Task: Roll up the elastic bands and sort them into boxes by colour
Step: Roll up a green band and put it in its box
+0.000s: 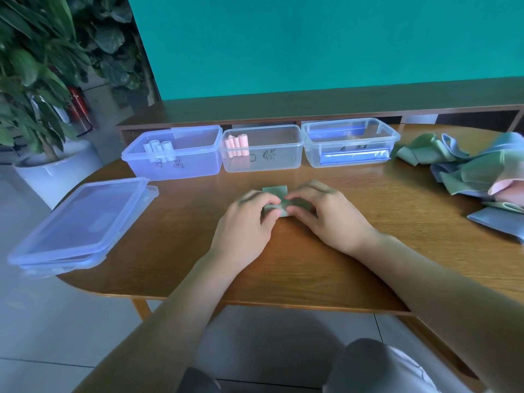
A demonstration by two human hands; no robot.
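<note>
Between my two hands, at the middle of the table [312, 265], lies a green elastic band [275, 200], almost rolled. My left hand [249, 219] and right hand [326, 214] both pinch it with curled fingers. Done: pale rolls in the left box [173, 154], pink rolls in the middle box [262, 150]. The right box [350, 143] has no roll I can see, and a pile of bands [465, 168] waits at the right.

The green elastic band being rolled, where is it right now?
In the head view the green elastic band lies mid-table on the wooden table, pinched between the left hand and right hand, in front of the clear plastic box holding pink rolls.
</note>
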